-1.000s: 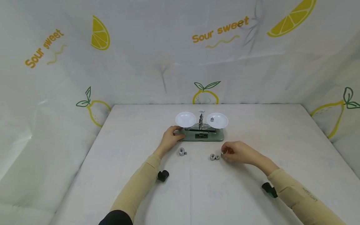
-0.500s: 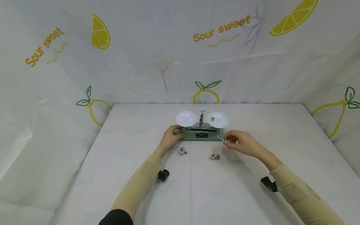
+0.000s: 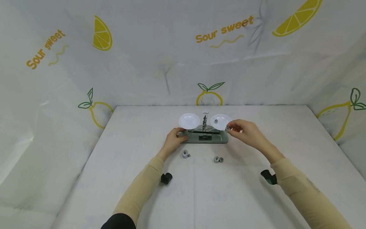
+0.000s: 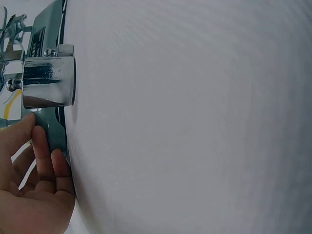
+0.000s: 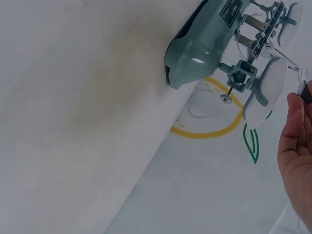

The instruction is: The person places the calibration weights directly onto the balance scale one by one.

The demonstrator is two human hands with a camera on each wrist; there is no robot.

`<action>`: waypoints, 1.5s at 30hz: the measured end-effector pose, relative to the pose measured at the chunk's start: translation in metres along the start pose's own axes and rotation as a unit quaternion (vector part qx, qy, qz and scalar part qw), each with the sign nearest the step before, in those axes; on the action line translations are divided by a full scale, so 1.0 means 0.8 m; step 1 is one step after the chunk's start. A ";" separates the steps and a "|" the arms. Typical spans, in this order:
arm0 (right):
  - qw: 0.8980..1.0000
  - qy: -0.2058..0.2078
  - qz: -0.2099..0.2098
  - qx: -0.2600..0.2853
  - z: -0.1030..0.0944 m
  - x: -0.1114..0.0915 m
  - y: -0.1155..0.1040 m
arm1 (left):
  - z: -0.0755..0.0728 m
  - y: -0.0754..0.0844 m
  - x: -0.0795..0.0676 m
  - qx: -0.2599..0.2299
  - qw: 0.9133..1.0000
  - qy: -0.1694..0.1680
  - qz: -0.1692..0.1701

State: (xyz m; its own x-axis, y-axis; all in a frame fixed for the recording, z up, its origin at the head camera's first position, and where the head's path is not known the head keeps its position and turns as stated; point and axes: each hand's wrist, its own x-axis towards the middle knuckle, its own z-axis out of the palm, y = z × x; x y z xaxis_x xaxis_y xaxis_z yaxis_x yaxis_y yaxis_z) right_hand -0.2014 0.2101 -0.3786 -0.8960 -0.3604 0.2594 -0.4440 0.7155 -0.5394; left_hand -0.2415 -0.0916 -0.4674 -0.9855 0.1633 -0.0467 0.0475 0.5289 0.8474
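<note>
A green two-pan balance scale point(image 3: 218, 138) stands toward the back of the table. My left hand point(image 3: 172, 140) grips the left end of its base, thumb in front and fingers behind. Between thumb and fingertips my right hand point(image 3: 248, 133) pinches a small metal weight point(image 3: 227, 128), held at the near right rim of the right pan point(image 3: 224, 118). A small knobbed weight point(image 3: 215, 121) sits in that pan. Nothing lies in the left pan point(image 3: 189, 121). In the right wrist view, the pinched weight point(image 5: 305, 91) shows at the frame's edge, beyond the pan.
In front of the scale stand a large cylindrical weight point(image 3: 185, 154) with a tiny one point(image 3: 189, 155) beside it. Farther right, a medium weight point(image 3: 216, 159) and a smaller one point(image 3: 221, 160) stand together. A printed white curtain point(image 3: 143, 63) hangs behind the table.
My right hand has lifted the small weight off the table beside the other two and carried it up to the right pan. My left hand stays on the base.
</note>
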 end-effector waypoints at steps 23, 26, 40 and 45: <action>0.998 -0.015 0.054 -0.016 0.010 0.058 0.017 | 0.001 0.002 0.005 -0.002 1.000 0.004 0.006; 0.999 -0.014 0.051 -0.012 0.013 0.060 0.018 | 0.002 0.002 0.004 0.001 1.000 0.002 0.004; 0.998 -0.005 0.052 -0.029 0.026 0.064 0.021 | 0.004 -0.002 0.000 -0.008 1.000 0.000 0.000; 0.998 -0.003 0.048 -0.045 0.027 0.066 0.017 | 0.001 0.000 -0.001 -0.010 1.000 0.003 0.001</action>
State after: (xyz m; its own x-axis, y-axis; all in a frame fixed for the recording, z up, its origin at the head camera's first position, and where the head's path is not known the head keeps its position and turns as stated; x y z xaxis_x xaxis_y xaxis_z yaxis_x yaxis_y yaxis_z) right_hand -0.2543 0.1879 -0.3895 -0.9344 -0.2919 0.2044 -0.3558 0.7971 -0.4879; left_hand -0.2410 -0.0911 -0.4680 -0.9864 0.1589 -0.0421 0.0460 0.5123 0.8576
